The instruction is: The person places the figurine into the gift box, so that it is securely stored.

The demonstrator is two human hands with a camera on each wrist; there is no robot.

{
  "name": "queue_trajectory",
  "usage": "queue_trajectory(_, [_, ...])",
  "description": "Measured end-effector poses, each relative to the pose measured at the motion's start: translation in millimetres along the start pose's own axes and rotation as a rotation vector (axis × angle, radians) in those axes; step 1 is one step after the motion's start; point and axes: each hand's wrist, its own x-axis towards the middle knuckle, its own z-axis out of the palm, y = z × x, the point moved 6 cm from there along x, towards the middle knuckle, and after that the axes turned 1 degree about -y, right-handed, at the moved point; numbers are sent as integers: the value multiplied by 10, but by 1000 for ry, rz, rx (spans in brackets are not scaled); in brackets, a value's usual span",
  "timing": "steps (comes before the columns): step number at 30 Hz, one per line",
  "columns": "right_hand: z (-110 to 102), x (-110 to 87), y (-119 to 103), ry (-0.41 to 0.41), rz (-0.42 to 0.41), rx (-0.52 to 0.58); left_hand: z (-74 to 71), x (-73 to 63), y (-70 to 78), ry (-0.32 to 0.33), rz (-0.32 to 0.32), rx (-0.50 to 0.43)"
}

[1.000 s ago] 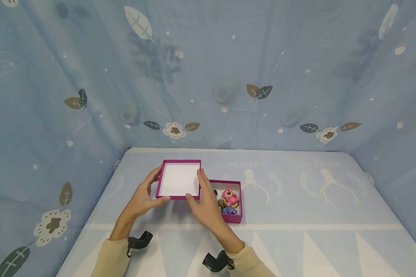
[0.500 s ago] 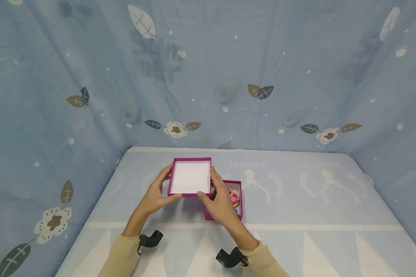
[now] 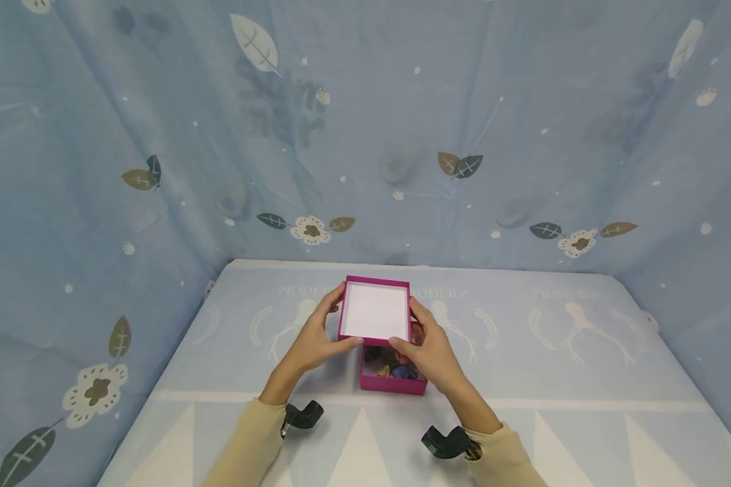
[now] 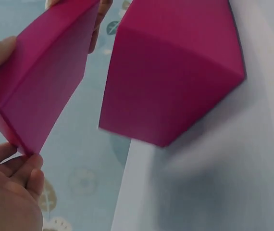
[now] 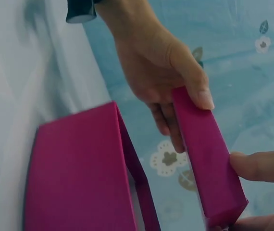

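Note:
A magenta box lid (image 3: 376, 310) with a white inside is held in the air, its hollow side facing the head camera. My left hand (image 3: 313, 341) grips its left side, thumb on the near edge. The right hand (image 3: 435, 352) grips the opposite side in the same way. Below and slightly nearer, the magenta box (image 3: 393, 385) stands on the table, uncovered, partly hidden by the lid and right hand. Inside lie small toy figures, among them a blue one (image 3: 405, 371). Both wrist views show a gap between the lid (image 5: 209, 149) and the box (image 4: 170, 77).
The table (image 3: 554, 375) has a pale blue and white patterned cover. A blue curtain (image 3: 365, 135) with leaf and flower prints hangs behind and at the sides. Black camera mounts (image 3: 304, 414) sit on both wrists.
Both hands have carried the lid to the right, from beside the box to over its far part. The lid now hides some of the box and figures. The box stays put.

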Motion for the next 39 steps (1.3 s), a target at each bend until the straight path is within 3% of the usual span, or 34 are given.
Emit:
queue_trajectory(7, [-212,-77,-30,34,-48,-144,152,26,8,1,21,30])
queue_trajectory(13, [-308,-112,-45,52,-43,-163,173,34,90,36,71,68])
queue_trajectory(24, [-412,-84,-13,49,-15,-12,227,45,39,88,41,115])
queue_trajectory(29, [-447,-83,-46,44,-71,-4,244,32,43,76,36,163])
queue_trajectory(39, [-475,-82,-109,45,-134,4,248,69,155,45,193,-89])
